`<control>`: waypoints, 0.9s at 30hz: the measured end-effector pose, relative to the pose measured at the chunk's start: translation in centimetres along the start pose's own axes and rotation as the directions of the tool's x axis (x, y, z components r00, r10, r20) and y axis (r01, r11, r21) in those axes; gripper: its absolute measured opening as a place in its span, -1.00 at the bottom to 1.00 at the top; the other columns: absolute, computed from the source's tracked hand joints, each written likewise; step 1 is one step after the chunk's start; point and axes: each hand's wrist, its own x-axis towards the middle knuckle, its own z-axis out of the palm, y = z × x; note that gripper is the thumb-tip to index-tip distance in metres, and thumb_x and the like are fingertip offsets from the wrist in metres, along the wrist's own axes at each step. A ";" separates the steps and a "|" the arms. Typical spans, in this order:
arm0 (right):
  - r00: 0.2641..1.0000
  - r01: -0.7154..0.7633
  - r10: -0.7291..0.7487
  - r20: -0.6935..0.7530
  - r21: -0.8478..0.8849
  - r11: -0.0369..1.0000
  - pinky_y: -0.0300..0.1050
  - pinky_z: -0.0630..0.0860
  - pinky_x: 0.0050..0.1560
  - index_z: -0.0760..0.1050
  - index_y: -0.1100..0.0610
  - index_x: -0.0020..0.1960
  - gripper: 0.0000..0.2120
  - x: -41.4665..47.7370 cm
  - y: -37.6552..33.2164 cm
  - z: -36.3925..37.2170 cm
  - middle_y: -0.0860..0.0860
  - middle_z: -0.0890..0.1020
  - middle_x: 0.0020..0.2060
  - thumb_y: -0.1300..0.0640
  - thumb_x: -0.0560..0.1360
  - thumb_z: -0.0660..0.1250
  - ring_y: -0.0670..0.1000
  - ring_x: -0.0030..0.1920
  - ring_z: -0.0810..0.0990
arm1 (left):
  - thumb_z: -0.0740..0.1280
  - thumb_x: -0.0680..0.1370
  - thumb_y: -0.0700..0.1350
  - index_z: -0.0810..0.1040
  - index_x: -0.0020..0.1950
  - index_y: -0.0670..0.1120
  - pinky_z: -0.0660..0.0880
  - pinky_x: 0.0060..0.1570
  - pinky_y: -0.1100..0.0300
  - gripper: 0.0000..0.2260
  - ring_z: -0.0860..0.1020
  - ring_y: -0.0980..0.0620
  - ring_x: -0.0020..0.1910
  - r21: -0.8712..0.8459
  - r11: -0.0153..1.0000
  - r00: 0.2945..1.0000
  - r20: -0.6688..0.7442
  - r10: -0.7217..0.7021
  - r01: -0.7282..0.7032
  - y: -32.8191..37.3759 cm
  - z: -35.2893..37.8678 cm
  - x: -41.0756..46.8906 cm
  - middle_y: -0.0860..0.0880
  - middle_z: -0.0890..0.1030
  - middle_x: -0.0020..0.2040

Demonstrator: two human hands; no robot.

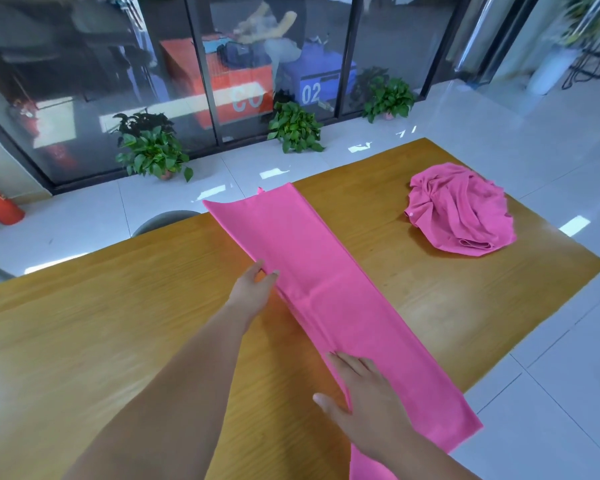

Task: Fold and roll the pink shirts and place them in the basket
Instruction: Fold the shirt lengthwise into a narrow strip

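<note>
Smooth matt pink cloth shirt (329,289) mid-frame, crumpled cloth shirt (461,209) upper right, wood-grain table (101,323), glossy floor tiles (551,393)

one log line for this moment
folded shirt: long strip on table | left hand: touching its left edge | right hand: flat on near end | second shirt: crumpled, far right

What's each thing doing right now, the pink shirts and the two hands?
Long pink shirt: folded into a narrow strip, flat on the wooden table.
Crumpled pink shirt: bunched in a heap, unfolded, untouched.
Left hand: touches the strip's left edge; pinching or not, unclear.
Right hand: flat, fingers straight, presses the strip's near end.
</note>
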 end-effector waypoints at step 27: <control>0.979 -0.188 0.144 0.144 0.374 0.908 -0.23 0.27 0.53 0.37 -0.05 0.61 0.03 7.0 21.9 -5.3 -0.16 0.38 0.52 -0.65 0.40 -0.14 -0.15 0.47 0.40 | 0.21 0.74 0.09 0.10 0.73 0.05 0.35 0.52 -0.06 -0.42 0.37 -0.13 0.58 0.567 0.805 0.984 0.141 0.111 -0.173 4.2 20.1 2.0 -0.06 0.22 0.69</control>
